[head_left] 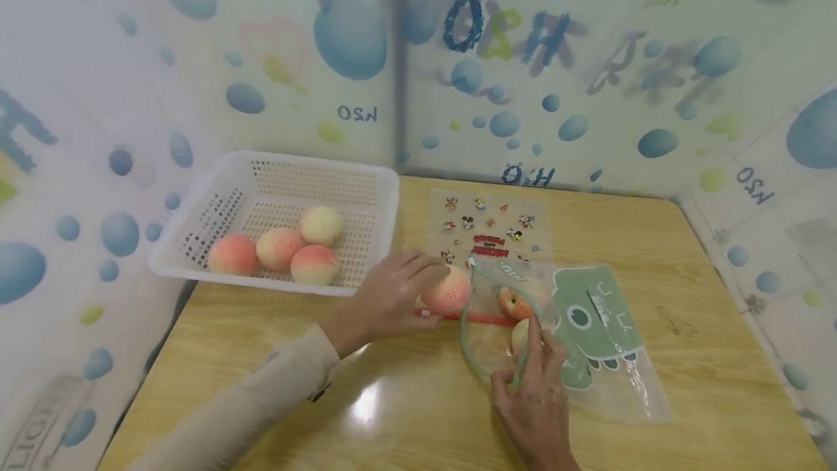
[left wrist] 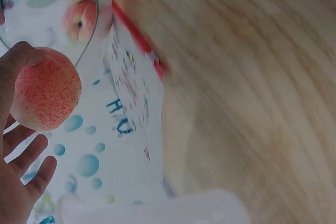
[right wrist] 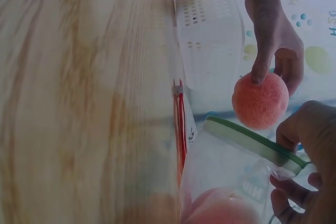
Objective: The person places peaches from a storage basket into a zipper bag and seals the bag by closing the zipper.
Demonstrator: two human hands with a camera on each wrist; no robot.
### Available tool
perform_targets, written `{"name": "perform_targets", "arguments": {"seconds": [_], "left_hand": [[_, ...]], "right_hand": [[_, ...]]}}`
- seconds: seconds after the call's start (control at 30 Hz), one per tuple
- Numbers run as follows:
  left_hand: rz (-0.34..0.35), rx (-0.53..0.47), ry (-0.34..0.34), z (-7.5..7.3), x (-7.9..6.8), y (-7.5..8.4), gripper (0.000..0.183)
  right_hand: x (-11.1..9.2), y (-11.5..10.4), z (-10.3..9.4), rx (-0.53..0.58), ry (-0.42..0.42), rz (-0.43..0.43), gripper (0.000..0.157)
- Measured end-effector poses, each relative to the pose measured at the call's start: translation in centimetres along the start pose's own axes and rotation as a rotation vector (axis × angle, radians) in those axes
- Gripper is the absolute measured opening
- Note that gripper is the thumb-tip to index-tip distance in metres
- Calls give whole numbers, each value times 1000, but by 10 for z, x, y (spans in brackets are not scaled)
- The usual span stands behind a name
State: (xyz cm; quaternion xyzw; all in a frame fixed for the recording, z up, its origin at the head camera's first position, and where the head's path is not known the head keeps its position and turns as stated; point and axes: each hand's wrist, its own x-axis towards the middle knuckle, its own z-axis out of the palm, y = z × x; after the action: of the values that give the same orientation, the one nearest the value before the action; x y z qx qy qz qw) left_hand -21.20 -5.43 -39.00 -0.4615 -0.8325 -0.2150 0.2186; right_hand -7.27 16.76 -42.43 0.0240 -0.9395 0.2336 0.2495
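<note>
My left hand [head_left: 386, 300] grips a pink peach [head_left: 447, 291] by its sides, thumb and fingers around it, just left of the mouth of a clear zip bag [head_left: 598, 325]. The bag lies on the table with a green dinosaur print and a green zip edge, its mouth spread wide toward the left. Inside it, near the mouth, are a reddish peach [head_left: 514, 304] and a paler peach [head_left: 521, 336], partly covered by my right hand [head_left: 536, 398]. That hand pinches the green edge [right wrist: 252, 142] on the near side, as the right wrist view shows.
At the left stands a white perforated basket [head_left: 389, 238] with several peaches [head_left: 277, 248] inside. A clear bag with cartoon prints [head_left: 490, 216] and a red zip strip [head_left: 480, 317] lies flat, partly beneath the dinosaur bag. Patterned curtain walls [head_left: 575, 78] border the wooden table [head_left: 706, 355].
</note>
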Motion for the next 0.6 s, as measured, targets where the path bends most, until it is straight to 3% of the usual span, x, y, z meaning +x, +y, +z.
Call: {"name": "perform_targets", "arguments": {"seconds": [0.27, 0.6], "left_hand": [[27, -59, -103, 23, 1, 22, 69], [57, -30, -141, 42, 7, 30, 74]], "right_hand": [[1, -1, 0, -19, -20, 40, 95], [1, 0, -1, -15, -12, 24, 97]]}}
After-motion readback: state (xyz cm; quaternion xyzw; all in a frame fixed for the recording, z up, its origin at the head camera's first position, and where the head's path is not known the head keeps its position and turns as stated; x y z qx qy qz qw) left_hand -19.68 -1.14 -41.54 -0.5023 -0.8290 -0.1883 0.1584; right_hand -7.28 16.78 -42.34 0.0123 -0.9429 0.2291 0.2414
